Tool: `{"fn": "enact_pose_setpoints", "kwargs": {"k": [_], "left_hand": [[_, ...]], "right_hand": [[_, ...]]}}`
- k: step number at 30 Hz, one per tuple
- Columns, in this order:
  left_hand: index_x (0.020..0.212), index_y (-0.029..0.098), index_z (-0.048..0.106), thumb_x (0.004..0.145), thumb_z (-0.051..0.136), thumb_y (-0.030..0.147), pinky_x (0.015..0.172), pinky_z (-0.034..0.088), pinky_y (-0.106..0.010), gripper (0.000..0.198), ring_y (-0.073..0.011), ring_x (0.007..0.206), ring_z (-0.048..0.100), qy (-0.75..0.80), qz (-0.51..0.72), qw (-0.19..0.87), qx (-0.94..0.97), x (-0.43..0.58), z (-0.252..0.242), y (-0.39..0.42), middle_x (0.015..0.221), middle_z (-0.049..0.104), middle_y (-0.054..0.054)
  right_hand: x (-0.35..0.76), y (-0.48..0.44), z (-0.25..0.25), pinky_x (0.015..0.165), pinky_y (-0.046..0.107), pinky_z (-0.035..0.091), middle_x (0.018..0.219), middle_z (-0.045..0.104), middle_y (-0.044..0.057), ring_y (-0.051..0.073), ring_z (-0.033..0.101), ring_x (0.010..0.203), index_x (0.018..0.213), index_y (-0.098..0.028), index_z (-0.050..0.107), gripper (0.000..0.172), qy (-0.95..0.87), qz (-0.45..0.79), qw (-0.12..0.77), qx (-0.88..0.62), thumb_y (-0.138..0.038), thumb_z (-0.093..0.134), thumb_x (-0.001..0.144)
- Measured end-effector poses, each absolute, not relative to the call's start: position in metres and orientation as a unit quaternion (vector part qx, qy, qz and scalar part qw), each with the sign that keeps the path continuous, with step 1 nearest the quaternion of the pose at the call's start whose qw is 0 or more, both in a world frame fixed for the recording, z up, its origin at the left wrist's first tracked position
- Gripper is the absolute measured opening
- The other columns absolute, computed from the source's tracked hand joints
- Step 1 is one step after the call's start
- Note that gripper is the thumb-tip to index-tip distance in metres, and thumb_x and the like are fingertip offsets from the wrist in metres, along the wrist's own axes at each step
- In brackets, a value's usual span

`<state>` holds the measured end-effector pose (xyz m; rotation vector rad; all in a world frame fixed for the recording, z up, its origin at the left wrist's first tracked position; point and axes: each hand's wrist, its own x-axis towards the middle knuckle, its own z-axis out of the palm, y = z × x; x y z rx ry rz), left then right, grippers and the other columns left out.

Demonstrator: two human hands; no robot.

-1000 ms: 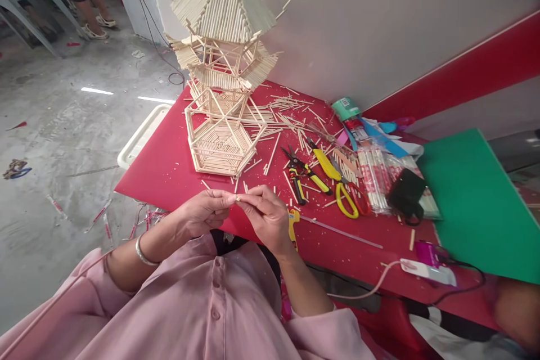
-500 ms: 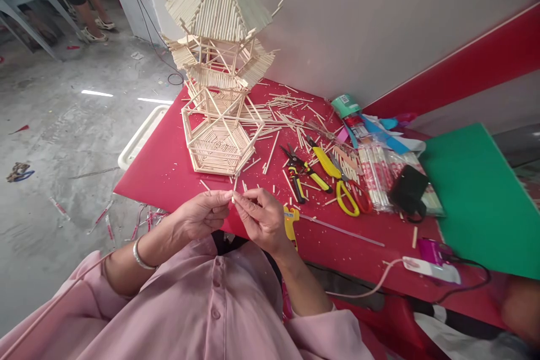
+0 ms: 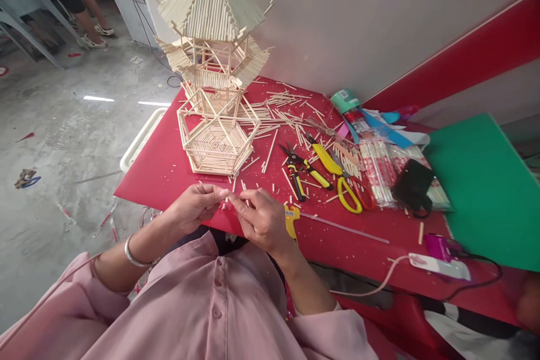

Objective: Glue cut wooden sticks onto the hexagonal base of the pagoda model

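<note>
My left hand (image 3: 199, 203) and my right hand (image 3: 264, 216) meet just over the near table edge, thumb and fingers of each pinched together. Between their fingertips is a small pale bit (image 3: 228, 199) that looks like a short wooden stick piece, mostly covered by the fingers. Just beyond stands a tiered pagoda model (image 3: 213, 8) made of thin wooden sticks, with a six-sided open frame (image 3: 219, 146) at its front. Right of my right hand lies a yellow glue gun (image 3: 291, 219), partly hidden by that hand.
Loose sticks (image 3: 270, 112) and offcuts litter the red table (image 3: 147, 174). To the right are black-yellow pliers (image 3: 301, 171), a yellow-handled cutter (image 3: 324, 157), scissors (image 3: 349, 197), bagged sticks (image 3: 375, 174), a green board (image 3: 485, 191) and a power strip (image 3: 439, 265). A person's legs (image 3: 90, 17) show far left.
My fingertips have shifted slightly left and stay pinched together. The camera view has turned a little, so the model appears further left. The things on the table have not visibly moved.
</note>
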<state>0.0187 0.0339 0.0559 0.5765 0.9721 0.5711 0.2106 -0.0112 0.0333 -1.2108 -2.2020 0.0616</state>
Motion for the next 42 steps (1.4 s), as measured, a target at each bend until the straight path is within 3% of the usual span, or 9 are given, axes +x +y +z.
{"fn": "enact_pose_setpoints", "kwargs": {"k": [10,18,22,29,33,38,42], "left_hand": [[0.066,0.010,0.066,0.059,0.091,0.036,0.039,0.011,-0.018,0.037,-0.0008,0.039,0.022,0.476,0.206,0.794,0.317,0.010,0.066,0.050,0.043,0.033,0.008],[0.062,0.015,0.057,0.063,0.087,0.026,0.036,0.010,-0.015,0.032,-0.0010,0.037,0.018,0.491,0.198,0.807,0.261,0.016,0.063,0.064,0.043,0.028,0.010],[0.067,0.015,0.060,0.070,0.081,0.020,0.037,0.010,-0.016,0.022,-0.0020,0.037,0.020,0.560,0.206,0.756,0.269,0.019,0.075,0.076,0.043,0.028,0.010],[0.045,0.018,0.038,0.058,0.083,0.006,0.041,0.009,-0.019,0.049,-0.0016,0.036,0.021,0.655,0.219,0.664,0.287,0.029,0.086,0.095,0.040,0.031,0.008],[0.045,0.018,0.039,0.057,0.081,0.003,0.041,0.009,-0.019,0.047,-0.0024,0.038,0.022,0.683,0.211,0.645,0.270,0.037,0.090,0.096,0.041,0.033,0.007],[0.046,0.018,0.041,0.067,0.077,0.007,0.041,0.008,-0.019,0.043,-0.0023,0.039,0.017,0.683,0.210,0.659,0.234,0.040,0.097,0.094,0.043,0.029,0.007],[0.048,0.018,0.044,0.070,0.075,0.008,0.040,0.008,-0.019,0.040,-0.0018,0.039,0.015,0.664,0.194,0.694,0.202,0.035,0.094,0.095,0.044,0.026,0.008]], "right_hand": [[0.219,-0.006,0.042,0.065,0.029,0.045,0.091,0.071,0.003,0.017,0.052,0.075,0.132,-0.027,0.063,0.040,-0.860,-0.072,0.266,-0.430,-0.018,0.057,0.094],[0.215,-0.002,0.037,0.064,0.030,0.043,0.091,0.069,0.005,0.018,0.055,0.079,0.130,-0.026,0.065,0.040,-0.830,-0.012,0.297,-0.473,-0.013,0.053,0.094],[0.225,0.008,0.043,0.063,0.029,0.042,0.082,0.068,0.005,0.017,0.059,0.077,0.128,-0.023,0.067,0.034,-0.806,0.022,0.280,-0.521,-0.024,0.053,0.097],[0.265,0.053,0.052,0.066,0.028,0.046,0.095,0.076,0.002,0.018,0.069,0.082,0.112,-0.029,0.075,0.025,-0.844,0.159,0.163,-0.486,-0.033,0.058,0.094],[0.267,0.076,0.049,0.064,0.027,0.047,0.094,0.078,0.002,0.019,0.071,0.081,0.102,-0.030,0.078,0.021,-0.836,0.211,0.179,-0.475,-0.036,0.061,0.091],[0.252,0.087,0.052,0.057,0.026,0.044,0.076,0.076,0.000,0.018,0.069,0.068,0.090,-0.028,0.078,0.017,-0.775,0.318,0.158,-0.522,-0.041,0.069,0.083],[0.244,0.084,0.052,0.061,0.026,0.044,0.076,0.074,-0.001,0.015,0.065,0.065,0.081,-0.024,0.073,0.008,-0.776,0.313,0.213,-0.505,-0.031,0.072,0.078]]}}
